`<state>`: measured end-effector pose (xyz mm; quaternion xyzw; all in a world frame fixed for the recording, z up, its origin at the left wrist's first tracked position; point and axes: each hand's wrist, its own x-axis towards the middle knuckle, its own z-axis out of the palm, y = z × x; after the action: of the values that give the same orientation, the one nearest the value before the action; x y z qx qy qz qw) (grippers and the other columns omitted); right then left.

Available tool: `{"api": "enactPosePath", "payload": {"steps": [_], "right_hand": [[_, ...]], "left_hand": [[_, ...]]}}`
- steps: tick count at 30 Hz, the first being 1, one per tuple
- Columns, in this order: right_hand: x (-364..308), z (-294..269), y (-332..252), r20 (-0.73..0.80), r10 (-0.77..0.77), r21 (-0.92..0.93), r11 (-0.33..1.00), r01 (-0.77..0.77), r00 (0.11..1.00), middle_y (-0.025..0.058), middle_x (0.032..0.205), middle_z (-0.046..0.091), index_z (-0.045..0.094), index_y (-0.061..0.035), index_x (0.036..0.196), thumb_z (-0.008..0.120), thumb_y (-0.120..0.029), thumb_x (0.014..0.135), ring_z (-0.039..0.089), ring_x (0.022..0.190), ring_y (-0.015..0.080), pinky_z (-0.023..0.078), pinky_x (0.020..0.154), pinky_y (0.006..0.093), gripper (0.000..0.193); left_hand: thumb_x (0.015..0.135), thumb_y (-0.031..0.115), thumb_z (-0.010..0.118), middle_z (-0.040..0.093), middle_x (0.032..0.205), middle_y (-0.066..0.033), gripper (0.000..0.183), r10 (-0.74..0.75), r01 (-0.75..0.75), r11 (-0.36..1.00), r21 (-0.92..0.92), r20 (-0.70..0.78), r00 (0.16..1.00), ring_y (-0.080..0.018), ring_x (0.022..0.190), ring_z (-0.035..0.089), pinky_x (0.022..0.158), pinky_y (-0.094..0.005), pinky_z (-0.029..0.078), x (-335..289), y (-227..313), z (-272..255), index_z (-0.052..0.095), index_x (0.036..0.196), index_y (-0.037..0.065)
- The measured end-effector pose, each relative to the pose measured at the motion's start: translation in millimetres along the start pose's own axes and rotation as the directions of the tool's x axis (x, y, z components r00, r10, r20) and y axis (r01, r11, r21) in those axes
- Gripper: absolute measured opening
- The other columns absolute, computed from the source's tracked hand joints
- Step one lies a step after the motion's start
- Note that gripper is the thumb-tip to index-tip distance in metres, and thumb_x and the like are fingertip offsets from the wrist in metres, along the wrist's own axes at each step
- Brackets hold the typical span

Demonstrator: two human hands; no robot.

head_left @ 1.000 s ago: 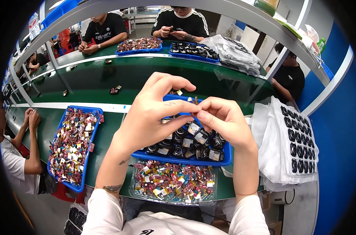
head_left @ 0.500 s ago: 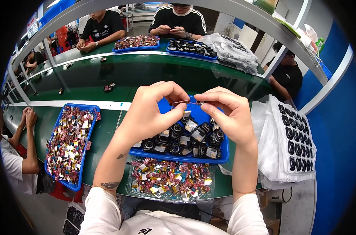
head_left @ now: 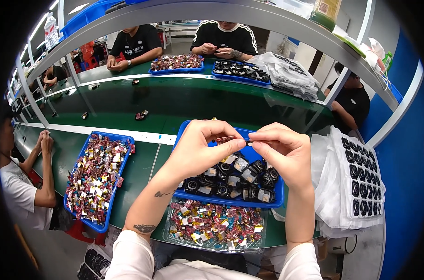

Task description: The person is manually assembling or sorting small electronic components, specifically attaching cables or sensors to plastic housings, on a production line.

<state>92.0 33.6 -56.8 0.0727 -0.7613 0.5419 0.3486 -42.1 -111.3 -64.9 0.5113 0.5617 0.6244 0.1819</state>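
My left hand [head_left: 206, 150] pinches a small red circuit board [head_left: 225, 139] between thumb and fingers. Close beside it, my right hand [head_left: 284, 153] has thumb and forefinger closed on a tiny dark part with a pale end [head_left: 249, 143]. Whether a wire joins that part to the board is too small to tell. Both hands are raised over a blue tray [head_left: 281, 190] of black round-faced watch-like housings [head_left: 222, 188], several showing silvery rectangular pieces. Nearer me lies a clear plastic tray [head_left: 167, 232] heaped with red boards bearing white, yellow and blue bits [head_left: 216, 221].
On the left stands another blue tray [head_left: 105, 227] piled with similar boards. White sheets holding rows of black housings [head_left: 360, 175] are stacked on the right. A green conveyor belt [head_left: 114, 105] carries scattered parts beyond a pale rail. Co-workers sit opposite and at left; a metal shelf frame [head_left: 198, 11] arches overhead.
My view has shifted, so the scene sits lower and farther right. The board in my left hand has turned to show more of its red face, and my fingertips have drawn nearer each other.
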Motion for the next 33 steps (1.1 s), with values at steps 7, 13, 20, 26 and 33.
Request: {"api": "enactPosePath", "payload": {"steps": [7,13,20,26,33], "right_hand": [[-0.8,0.7,0.1,-0.036,0.133,0.239,0.963,-0.121,0.990,0.0074,0.086,0.065,0.063,0.0035,0.094,0.070,0.003,0.079,0.063,0.081,0.0109,0.051,0.075,0.0226,0.017],[0.5,4.0,10.2,-0.046,0.149,0.304,0.944,-0.128,0.988,0.0048,0.082,0.063,0.060,-0.0005,0.086,0.071,0.001,0.078,0.062,0.076,0.0105,0.050,0.072,0.0221,0.014],[-2.9,2.9,13.6,0.058,0.223,0.564,0.797,-0.216,0.973,0.0041,0.081,0.060,0.054,-0.0040,0.090,0.068,-0.003,0.082,0.056,0.074,0.0094,0.045,0.067,0.0219,0.016],[-1.0,8.1,14.9,0.066,0.282,0.618,0.742,-0.261,0.957,0.0046,0.086,0.061,0.054,-0.0056,0.094,0.064,-0.005,0.085,0.054,0.071,0.0077,0.044,0.062,0.0213,0.014],[6.6,2.9,1.1,0.582,0.276,-0.062,0.953,-0.296,0.765,0.0068,0.074,0.065,0.065,-0.0003,0.082,0.071,-0.007,0.079,0.062,0.067,0.0103,0.048,0.061,0.0231,0.009]], "left_hand": [[0.082,0.011,0.070,0.066,0.072,-0.0028,0.015,-0.043,0.042,0.996,-0.081,-0.013,0.999,-0.0036,0.065,0.057,0.058,-0.0186,0.046,2.6,1.8,2.7,0.070,0.088,-0.003],[0.081,0.014,0.073,0.066,0.074,-0.0020,0.016,-0.155,0.160,0.974,-0.157,0.042,0.987,-0.0050,0.066,0.057,0.059,-0.0193,0.045,2.9,-1.8,-2.0,0.071,0.088,0.000],[0.083,0.011,0.070,0.064,0.078,-0.0027,0.013,-0.002,0.065,0.932,-0.355,0.176,0.984,-0.0067,0.069,0.057,0.063,-0.0210,0.047,2.7,-7.5,2.1,0.067,0.088,-0.001],[0.085,0.010,0.066,0.061,0.080,-0.0028,0.011,-0.016,0.055,0.930,-0.363,0.110,0.994,-0.0083,0.072,0.060,0.064,-0.0215,0.049,0.8,-2.5,-6.6,0.065,0.086,-0.001],[0.088,0.013,0.063,0.060,0.080,-0.0027,0.014,0.010,-0.018,0.944,-0.331,-0.026,1.000,-0.0085,0.075,0.055,0.068,-0.0241,0.046,9.0,-6.4,-25.6,0.062,0.093,0.001]]}}
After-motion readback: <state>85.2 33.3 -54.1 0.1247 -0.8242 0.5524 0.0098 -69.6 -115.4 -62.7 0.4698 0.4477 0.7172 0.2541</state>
